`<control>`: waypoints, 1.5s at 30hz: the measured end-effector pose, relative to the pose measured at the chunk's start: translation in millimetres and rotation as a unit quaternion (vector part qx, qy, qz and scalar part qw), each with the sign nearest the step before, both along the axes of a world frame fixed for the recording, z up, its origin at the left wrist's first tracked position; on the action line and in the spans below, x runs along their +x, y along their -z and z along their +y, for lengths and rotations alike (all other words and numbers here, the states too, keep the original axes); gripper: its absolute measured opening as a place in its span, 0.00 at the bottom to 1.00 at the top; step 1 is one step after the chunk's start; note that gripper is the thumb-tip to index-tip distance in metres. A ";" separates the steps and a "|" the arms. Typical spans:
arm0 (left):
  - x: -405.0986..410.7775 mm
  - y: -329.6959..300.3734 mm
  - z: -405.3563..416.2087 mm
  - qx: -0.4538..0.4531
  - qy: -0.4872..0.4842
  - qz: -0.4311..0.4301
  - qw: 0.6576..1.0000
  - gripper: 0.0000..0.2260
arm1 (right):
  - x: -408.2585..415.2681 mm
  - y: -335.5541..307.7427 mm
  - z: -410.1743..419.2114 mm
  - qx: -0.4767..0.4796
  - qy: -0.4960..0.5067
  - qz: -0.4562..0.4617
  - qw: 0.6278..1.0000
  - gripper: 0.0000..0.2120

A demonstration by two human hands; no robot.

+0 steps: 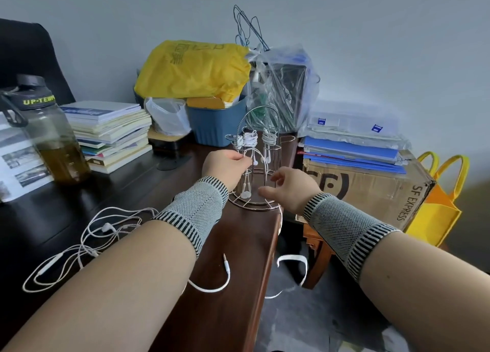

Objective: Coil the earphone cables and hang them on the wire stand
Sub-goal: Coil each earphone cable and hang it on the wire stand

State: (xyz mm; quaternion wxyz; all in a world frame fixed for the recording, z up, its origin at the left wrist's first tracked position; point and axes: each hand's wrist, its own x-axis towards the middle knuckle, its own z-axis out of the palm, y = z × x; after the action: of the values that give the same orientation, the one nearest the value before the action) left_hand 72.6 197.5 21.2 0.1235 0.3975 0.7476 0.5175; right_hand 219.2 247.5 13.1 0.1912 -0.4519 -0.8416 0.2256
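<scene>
Both hands are at the thin chrome wire stand w/ round base and arched top (254,192), which sits near the far right edge of the dark brown wooden surface (233,285). Left hand (225,166): fingers curled, pinching what looks like a white strand/earbud at the stand's left post; exact contact pt too small to confirm. Right hand (289,187): relaxed, fingers loosely spread, grasping nothing, hovering just beside the base on the stand's right side. Two white coiled earphone bundles (250,139) already hang off the upper arms, earbud ends dangling inside the frame. Loose white earphone cables, uncoiled (87,245), lie tangled on the surface near-left, partly under the left forearm; a jack plug end (225,259) rests nearer the middle of the surface. Step in hand, by my read: seating/tidying a hung coil, i.e. end of one hang cycle; task approx partway, since at least one set is still uncoiled. Next move likely needs: let go at the stand w/o tugging the coil off, pull both hands back to the tangle, find one free end and separate strands before winding. Risk: stand looks light and sits close to the edge, so a snagged strand could tip it.
</scene>
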 end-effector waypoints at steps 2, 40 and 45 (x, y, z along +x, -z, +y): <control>-1.4 -1.1 -2.2 0.005 0.019 -0.005 1.000 0.03 | -10.0 2.1 -3.7 0.014 -0.006 0.038 0.999 0.13; -13.9 3.2 -13.8 0.063 0.107 -0.095 0.988 0.17 | -38.7 11.5 -28.1 0.036 -0.025 0.229 0.973 0.13; -13.1 2.3 -21.6 0.044 0.127 -0.178 0.975 0.20 | -36.2 9.4 -28.3 -0.002 -0.017 0.283 0.959 0.12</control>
State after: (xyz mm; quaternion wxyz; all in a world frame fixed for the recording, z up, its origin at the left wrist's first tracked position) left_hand 59.5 175.8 18.9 0.3019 0.3958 0.6337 0.5922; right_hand 183.0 219.2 3.7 0.4167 -0.3553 -0.7603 0.3493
